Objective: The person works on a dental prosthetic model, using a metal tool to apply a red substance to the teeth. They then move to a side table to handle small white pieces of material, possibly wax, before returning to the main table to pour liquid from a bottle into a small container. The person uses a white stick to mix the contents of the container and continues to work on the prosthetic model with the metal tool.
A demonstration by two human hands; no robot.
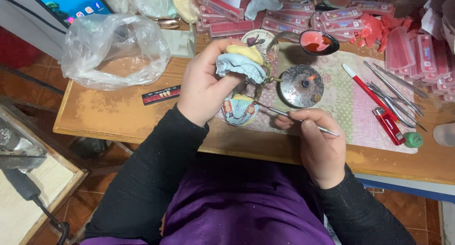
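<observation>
While the left hand (204, 86) clasps a hinged pair of dental casts (241, 67) and tips it open above the front edge of the wooden table (113, 114), the lower model with its pale blue base, pink wax rim and small set teeth faces up toward the right hand, which seems the reason for the tilt. The upper cast, light blue stone capped with yellowish plaster, is pinned under the thumb and curled fingers. The right hand (318, 147) is closed in a pen-like grip on a slender metal instrument (294, 118), its fine tip touching the wax of the lower model; holding it near the middle appears to give steady control. Just behind the casts, a small round burner (301, 85) shows a tiny flame, near enough to warm the tip. Beside it sits a spoon-like dish of red wax (318, 42). To the right, on a patterned cloth (348, 102), lie more metal tools (393, 95), a red-handled knife (367, 91) and a red lighter (387, 126). Pink boxes (341, 15) crowd the back, and a crumpled clear plastic bag (113, 50) rests at the left.
</observation>
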